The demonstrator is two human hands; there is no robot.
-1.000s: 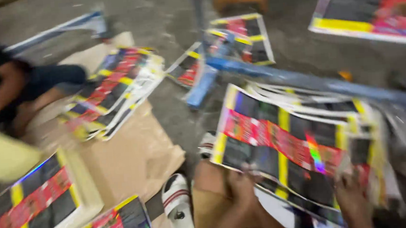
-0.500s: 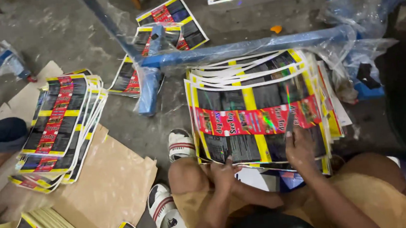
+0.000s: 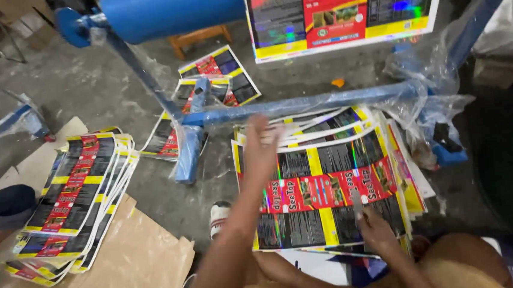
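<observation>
My left hand (image 3: pixel 261 146) lies flat and open on the far edge of the printed sheet stack (image 3: pixel 326 187), below the blue frame bar (image 3: pixel 302 103), while my right hand (image 3: pixel 374 229) pinches its near edge; thin, glossy, floppy sheets, best gripped by their edges.

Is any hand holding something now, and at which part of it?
The right hand grips a small grey blade-like tool at its lower end. The left hand lies flat on the printed sheets, holding nothing.
</observation>
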